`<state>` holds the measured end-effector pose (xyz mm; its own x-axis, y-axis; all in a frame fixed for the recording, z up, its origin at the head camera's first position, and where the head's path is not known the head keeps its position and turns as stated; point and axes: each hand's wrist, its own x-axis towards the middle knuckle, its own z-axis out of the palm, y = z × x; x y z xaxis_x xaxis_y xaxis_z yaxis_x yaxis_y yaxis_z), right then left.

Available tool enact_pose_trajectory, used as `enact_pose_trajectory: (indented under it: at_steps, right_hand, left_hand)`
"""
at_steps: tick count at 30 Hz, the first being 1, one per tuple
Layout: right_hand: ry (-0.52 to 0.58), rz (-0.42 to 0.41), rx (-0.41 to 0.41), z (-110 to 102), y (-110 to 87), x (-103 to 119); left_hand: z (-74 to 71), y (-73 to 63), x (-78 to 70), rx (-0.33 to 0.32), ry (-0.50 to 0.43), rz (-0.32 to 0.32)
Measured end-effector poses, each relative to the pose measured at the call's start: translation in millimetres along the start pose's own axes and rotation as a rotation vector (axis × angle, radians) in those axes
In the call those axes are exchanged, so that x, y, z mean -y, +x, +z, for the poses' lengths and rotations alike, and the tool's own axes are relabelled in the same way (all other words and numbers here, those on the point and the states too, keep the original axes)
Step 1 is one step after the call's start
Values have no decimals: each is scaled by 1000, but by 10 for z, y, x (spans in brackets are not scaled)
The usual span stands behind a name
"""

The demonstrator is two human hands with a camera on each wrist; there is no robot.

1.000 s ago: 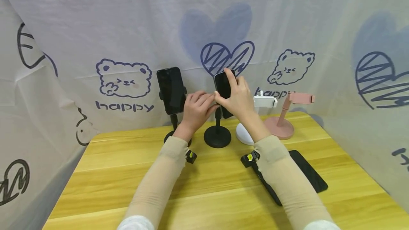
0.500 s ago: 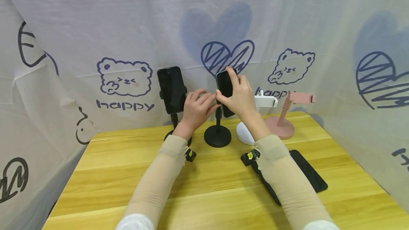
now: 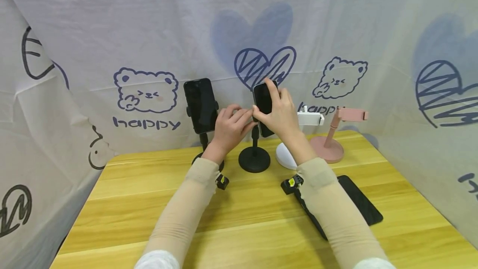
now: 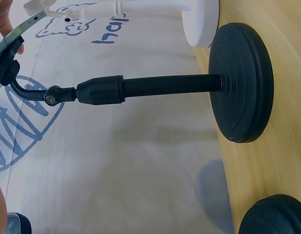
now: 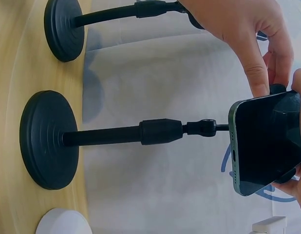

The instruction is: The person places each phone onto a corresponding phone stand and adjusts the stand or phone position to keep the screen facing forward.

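Observation:
A smartphone (image 3: 263,99) with a dark screen stands upright, tilted, at the clamp of a black phone stand (image 3: 254,160). My right hand (image 3: 280,113) grips this phone, index finger over its upper part and thumb at its left edge. My left hand (image 3: 231,125) is at the same left edge; in the right wrist view its thumb and fingers pinch the black clamp pad (image 5: 277,89) beside the phone (image 5: 262,141). The stand's pole (image 4: 170,85) and round base show in the left wrist view. Most of the clamp is hidden behind the phone.
Left of my hands, another black stand holds a second phone (image 3: 200,106) upright. To the right are a white phone stand (image 3: 310,118), partly behind my right arm, and a pink one (image 3: 352,115). A dark phone (image 3: 361,200) lies flat on the wooden table (image 3: 138,194) by my right forearm.
Both hands and the phone between them have shifted slightly right since a second ago. Over the last half second they have barely moved; the grips look the same.

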<state>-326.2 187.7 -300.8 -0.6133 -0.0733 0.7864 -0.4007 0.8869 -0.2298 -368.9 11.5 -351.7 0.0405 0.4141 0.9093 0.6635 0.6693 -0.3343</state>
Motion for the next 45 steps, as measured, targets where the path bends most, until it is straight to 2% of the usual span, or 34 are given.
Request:
enact_pose_trajectory:
  at_steps: [8,16,23,27,32,37,42,45]
  right_hand:
    - [23,25,-2,5,26,-1]
    - [-12,33,-5,35,69,19]
    - [1,45,-11,57,54,57]
    - [10,53,-15,56,19,55]
    - [-4,48,-30,52,-15,28]
    - [-6,56,-30,53,-14,21]
    - [15,80,-24,41,5,36]
    - [30,101,-21,29,18,46]
  left_hand:
    - [-16,20,11,3,18,2]
    - [7,12,40,-10,30,13]
    - [40,-83,15,1,49,18]
    - [17,-152,-18,20,23,5]
    - [-2,-190,-62,98,-78,-86]
    - [9,-160,-98,175,-172,-186]
    - [31,-92,-121,192,-313,-284]
    - [56,-66,-126,186,-391,-317]
